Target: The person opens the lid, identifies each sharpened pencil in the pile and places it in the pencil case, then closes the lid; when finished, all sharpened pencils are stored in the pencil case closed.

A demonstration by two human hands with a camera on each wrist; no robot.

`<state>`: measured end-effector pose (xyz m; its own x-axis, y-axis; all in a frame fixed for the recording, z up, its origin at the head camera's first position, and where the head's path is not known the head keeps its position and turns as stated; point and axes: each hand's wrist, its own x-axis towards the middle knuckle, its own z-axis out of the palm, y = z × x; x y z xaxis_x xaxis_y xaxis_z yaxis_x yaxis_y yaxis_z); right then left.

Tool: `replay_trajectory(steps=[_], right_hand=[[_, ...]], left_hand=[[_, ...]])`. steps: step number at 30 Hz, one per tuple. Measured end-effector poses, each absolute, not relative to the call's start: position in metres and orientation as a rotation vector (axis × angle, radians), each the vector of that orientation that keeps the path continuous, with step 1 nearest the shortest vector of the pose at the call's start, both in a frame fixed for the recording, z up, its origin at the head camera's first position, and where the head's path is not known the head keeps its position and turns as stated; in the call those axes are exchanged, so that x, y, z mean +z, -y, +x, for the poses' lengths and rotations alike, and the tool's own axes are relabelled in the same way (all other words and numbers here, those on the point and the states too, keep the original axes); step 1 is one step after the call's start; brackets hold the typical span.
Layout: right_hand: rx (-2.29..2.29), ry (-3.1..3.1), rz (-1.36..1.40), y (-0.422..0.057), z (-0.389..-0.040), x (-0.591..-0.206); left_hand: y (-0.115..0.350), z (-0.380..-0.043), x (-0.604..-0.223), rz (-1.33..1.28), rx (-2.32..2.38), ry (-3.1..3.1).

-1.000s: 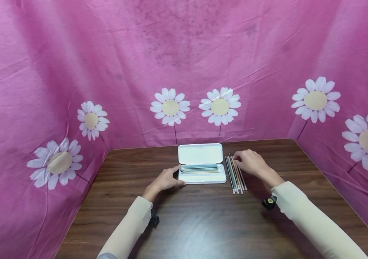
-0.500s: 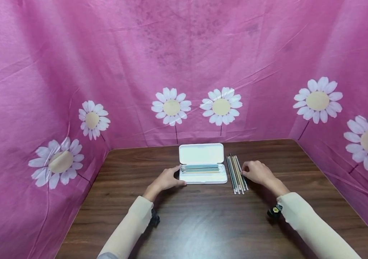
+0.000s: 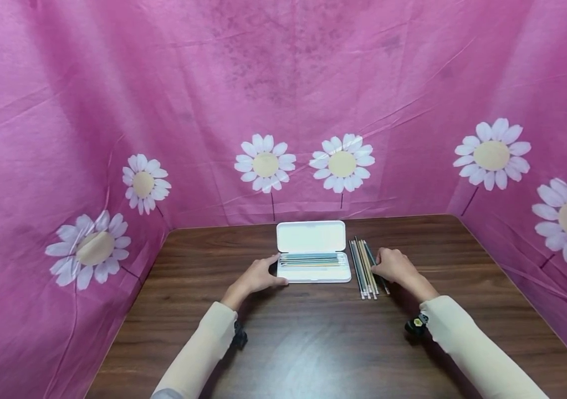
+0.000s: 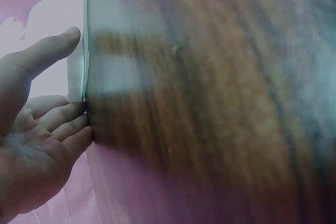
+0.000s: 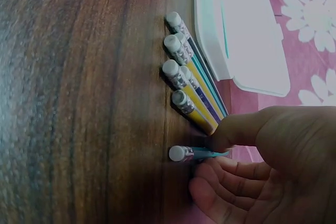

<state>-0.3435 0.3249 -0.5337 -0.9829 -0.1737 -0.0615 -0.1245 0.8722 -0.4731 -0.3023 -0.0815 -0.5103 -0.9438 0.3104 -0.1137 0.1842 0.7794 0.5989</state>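
A white pencil case [image 3: 314,275] lies with its lid raised at the back, and several pencils [image 3: 310,259] fill the rear part of its tray. My left hand [image 3: 257,277] rests at its left end, fingers stretched along the side and thumb at the front corner. To the right of the case, several pencils [image 3: 363,269] lie side by side, their eraser ends toward me. With thumb and fingertips, my right hand [image 3: 397,267] pinches a blue-green pencil [image 5: 197,153], slanted apart from that row. In the right wrist view its white eraser points left; the fingers hide its far part.
The dark wooden table [image 3: 303,338] extends in front of the case and to both sides. Behind it hangs a pink cloth [image 3: 203,183] with white daisies, which also covers both sides.
My right hand went from the far end of the pencils to their right side, then drew one blue-green pencil a little rightward from the row. The left hand stays at the case.
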Motion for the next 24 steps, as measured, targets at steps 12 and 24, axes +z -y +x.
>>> replay_trajectory(steps=[12, 24], right_hand=[[-0.666, -2.986, -0.218, -0.316, -0.324, -0.516], [-0.754, -3.019, -0.224, -0.329, -0.350, -0.545]], left_hand=[[0.079, -0.301, -0.510, 0.420, 0.922, -2.767], [0.080, -0.301, -0.510, 0.386, 0.903, -2.770]])
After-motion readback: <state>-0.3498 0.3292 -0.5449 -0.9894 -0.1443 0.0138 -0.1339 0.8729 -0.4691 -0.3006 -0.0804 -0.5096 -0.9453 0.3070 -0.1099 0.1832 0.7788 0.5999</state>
